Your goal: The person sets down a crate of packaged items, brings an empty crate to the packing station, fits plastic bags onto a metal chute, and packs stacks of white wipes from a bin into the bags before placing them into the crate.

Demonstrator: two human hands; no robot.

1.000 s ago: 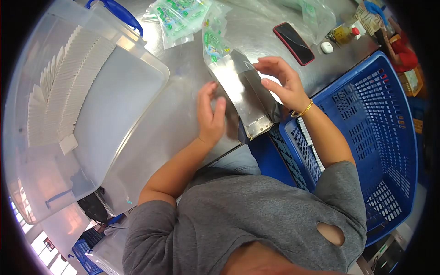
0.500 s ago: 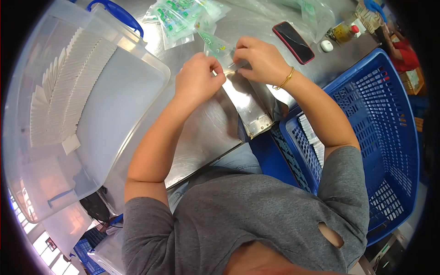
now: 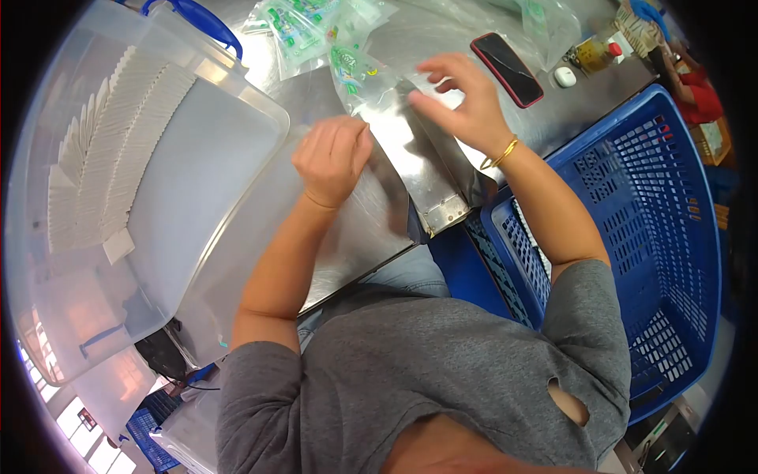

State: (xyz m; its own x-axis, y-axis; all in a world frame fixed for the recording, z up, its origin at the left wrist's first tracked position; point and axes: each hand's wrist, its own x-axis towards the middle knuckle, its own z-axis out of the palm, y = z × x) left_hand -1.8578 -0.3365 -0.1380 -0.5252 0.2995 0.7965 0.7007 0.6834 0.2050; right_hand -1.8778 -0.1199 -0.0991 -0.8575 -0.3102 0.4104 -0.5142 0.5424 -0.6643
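My left hand (image 3: 332,158) is loosely curled, holding nothing, and my right hand (image 3: 462,99) is spread with fingers apart, just beside a clear packet (image 3: 359,75) with green print, unreadable, on the desk (image 3: 347,229). Clear tub (image 3: 229,126) at left holds rows of white cards (image 3: 110,150); blue basket (image 3: 632,197) at right has white pieces along its near wall.

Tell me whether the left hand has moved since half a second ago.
Yes. The left hand has drawn back from the green-printed packet, down and left toward the clear plastic bin.

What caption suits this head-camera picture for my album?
Two bare hands, left hand and right hand, hover over a green-printed packet on a steel table.
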